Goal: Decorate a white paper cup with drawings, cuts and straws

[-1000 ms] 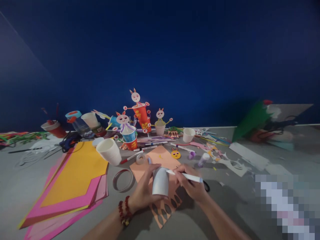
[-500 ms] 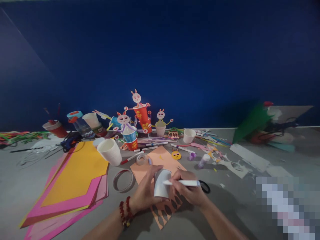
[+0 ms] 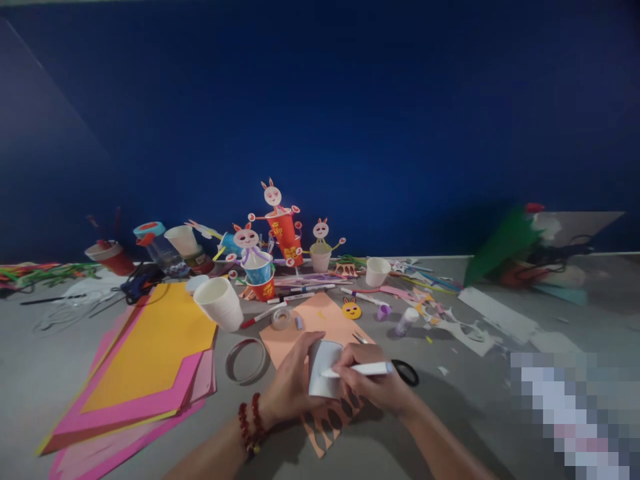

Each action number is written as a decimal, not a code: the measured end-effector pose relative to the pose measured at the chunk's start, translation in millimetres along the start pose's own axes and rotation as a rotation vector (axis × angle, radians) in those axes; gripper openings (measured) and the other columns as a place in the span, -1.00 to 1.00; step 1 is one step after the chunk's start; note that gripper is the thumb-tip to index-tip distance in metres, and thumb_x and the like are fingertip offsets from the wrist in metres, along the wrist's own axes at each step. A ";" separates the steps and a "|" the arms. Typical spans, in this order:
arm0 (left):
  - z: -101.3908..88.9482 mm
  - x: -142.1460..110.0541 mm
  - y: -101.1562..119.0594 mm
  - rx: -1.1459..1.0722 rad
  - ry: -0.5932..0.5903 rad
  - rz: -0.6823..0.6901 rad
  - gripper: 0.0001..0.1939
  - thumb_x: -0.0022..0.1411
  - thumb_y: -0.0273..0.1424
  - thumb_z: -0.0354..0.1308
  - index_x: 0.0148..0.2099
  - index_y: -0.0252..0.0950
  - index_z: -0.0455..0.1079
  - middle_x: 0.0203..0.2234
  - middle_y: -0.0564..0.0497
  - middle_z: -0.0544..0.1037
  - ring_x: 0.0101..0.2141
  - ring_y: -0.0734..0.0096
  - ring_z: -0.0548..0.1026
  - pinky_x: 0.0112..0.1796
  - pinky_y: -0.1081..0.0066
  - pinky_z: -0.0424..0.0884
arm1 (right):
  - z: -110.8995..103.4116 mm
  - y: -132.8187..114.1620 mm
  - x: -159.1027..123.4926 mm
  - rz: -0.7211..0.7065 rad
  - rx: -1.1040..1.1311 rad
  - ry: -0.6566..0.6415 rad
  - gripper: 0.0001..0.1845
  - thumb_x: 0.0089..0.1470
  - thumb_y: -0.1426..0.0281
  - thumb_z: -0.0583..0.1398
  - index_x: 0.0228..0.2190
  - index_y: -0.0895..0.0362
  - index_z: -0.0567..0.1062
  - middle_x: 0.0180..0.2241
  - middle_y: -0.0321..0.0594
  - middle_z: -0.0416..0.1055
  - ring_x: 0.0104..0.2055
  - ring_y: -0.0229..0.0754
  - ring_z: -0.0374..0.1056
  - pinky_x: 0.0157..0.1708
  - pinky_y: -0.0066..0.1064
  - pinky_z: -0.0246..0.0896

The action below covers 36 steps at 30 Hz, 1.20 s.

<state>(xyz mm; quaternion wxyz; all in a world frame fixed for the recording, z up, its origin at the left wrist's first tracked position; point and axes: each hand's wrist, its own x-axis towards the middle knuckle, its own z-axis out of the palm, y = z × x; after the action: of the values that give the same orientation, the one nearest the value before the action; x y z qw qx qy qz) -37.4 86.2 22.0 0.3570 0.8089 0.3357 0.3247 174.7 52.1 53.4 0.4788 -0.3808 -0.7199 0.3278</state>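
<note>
Single head-worn view, taken from above the near side of the desk [image 3: 35,380], facing forward and down. The left hand [image 3: 287,377] and right hand [image 3: 376,391] lie near the camera, low and central; the desk's far edge crosses mid-frame, below the more distant wall [image 3: 350,120].

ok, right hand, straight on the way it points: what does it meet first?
The white cup in the left hand, most likely; the marker in the right hand points at it, tip contact unclear.
</note>
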 end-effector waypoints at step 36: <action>1.2 1.3 -0.8 -0.112 0.045 0.019 -0.06 -0.14 -0.12 0.48 0.22 -0.17 0.11 0.10 -0.20 0.35 0.09 -0.10 0.37 0.05 0.03 0.37 | -1.1 0.3 0.7 -0.051 0.019 0.101 -0.71 0.25 0.35 0.10 -0.51 0.09 0.40 -0.60 -0.35 0.38 -0.56 -0.29 0.29 -0.48 -0.47 0.16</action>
<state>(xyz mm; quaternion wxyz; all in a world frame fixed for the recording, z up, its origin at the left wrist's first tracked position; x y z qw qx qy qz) -35.9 87.2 21.1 0.3912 0.7833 0.3172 0.3644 175.5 52.9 53.9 0.5262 -0.3737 -0.7014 0.3025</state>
